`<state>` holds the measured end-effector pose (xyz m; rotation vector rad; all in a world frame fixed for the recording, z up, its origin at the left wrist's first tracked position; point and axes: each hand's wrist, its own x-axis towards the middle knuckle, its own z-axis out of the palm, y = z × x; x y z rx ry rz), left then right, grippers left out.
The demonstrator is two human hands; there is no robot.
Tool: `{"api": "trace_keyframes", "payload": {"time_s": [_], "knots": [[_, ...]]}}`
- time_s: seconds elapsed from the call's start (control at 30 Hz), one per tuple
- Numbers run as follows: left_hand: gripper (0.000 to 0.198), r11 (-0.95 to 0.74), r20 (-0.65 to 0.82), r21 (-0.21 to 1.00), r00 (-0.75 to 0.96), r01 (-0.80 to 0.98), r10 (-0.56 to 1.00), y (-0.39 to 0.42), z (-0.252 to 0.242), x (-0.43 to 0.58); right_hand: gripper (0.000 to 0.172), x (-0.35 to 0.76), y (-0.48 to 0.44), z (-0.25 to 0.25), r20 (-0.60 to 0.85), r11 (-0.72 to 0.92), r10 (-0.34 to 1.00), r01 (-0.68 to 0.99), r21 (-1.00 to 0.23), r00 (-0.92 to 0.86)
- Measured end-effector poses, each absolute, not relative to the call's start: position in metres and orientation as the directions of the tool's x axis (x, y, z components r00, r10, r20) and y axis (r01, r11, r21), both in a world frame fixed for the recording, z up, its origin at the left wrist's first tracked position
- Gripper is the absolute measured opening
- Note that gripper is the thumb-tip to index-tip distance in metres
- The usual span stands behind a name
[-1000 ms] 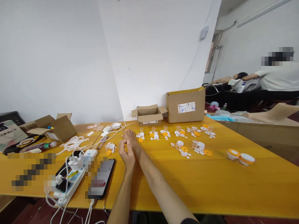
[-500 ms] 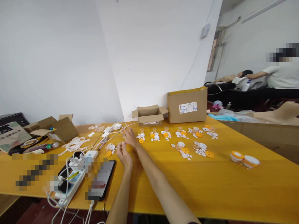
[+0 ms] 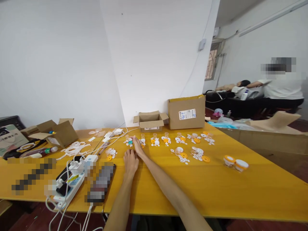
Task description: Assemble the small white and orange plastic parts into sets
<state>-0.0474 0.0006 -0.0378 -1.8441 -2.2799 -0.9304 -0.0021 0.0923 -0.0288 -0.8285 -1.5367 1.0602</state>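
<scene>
My right hand (image 3: pixel 138 147) rests on its edge on the table with the fingers stretched out. Against its left side lies a pile of small white parts with a teal disc (image 3: pixel 130 142). Just nearer to me, my left hand (image 3: pixel 131 160) is palm down with its fingers spread on the wood, and nothing shows in it. To its left sits a group with a small clear cup (image 3: pixel 111 151), white discs and an orange ring (image 3: pixel 109 158). Past my right hand, similar piles of clear cups, white pieces and orange rings (image 3: pixel 166 140) stand in a row; part of the nearest is hidden.
An opened small carton (image 3: pixel 151 123) and a larger taped carton (image 3: pixel 186 114) stand at the wall. Two orange-rimmed lidded cups (image 3: pixel 241 165) sit at the right. On the left are a power strip (image 3: pixel 74 183) with white cables and a phone (image 3: pixel 102 183). A person (image 3: pixel 281 83) works beyond.
My right hand has shifted right, uncovering the pile with the teal disc. My left hand has turned palm down onto the table, its fingers spread. The view has turned a little to the right.
</scene>
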Motion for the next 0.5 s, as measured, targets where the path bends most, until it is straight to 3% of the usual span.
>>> {"api": "trace_keyframes", "payload": {"time_s": [0.17, 0.3, 0.5], "knots": [[0.034, 0.176, 0.339, 0.188, -0.232, 0.966, 0.912, -0.004, -0.025, -0.039, 0.058, 0.010, 0.078, -0.041, 0.312, 0.262, 0.943, -0.321, -0.910, -0.115], [0.038, 0.163, 0.354, 0.091, -0.185, 0.982, 0.917, -0.003, -0.020, -0.038, 0.064, 0.027, 0.063, -0.045, 0.259, 0.210, 0.960, -0.335, -0.919, -0.108], [0.046, 0.192, 0.356, 0.065, -0.202, 0.979, 0.912, 0.005, -0.017, -0.039, 0.073, 0.057, 0.037, -0.051, 0.273, 0.220, 0.944, -0.264, -0.939, -0.185]]}}
